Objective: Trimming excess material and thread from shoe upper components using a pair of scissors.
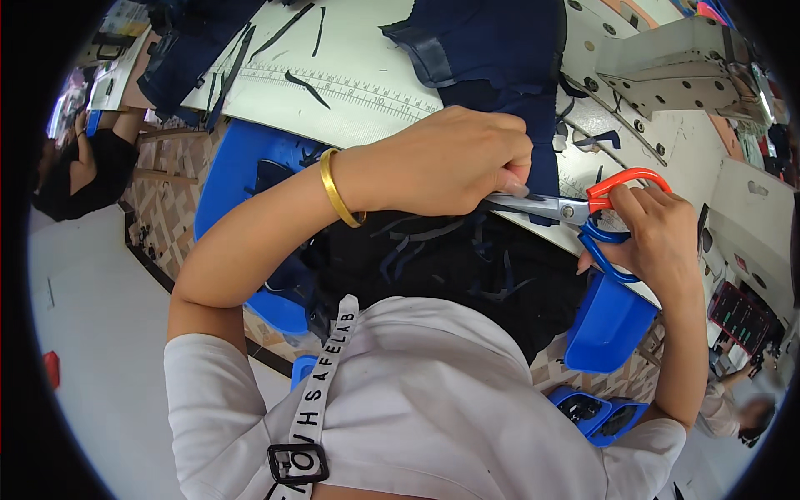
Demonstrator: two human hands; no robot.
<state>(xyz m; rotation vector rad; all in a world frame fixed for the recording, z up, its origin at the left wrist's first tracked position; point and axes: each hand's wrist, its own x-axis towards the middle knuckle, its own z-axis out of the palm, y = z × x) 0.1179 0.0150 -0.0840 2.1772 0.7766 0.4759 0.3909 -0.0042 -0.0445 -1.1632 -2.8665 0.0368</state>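
Navy fabric [500,58] lay on the white table [350,83], trimmed with scissors [575,212].
The left hand [442,162] pinched the fabric's edge; the right hand [658,237] gripped the scissors' red-and-blue handles beside it.

Blue bin [607,327], sewing machine [667,71], ruler markings [350,87]

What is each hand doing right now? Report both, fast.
Left hand: closed, pinching the navy fabric at its lower edge.
Right hand: closed on the scissors, fingers through the red and blue handles.
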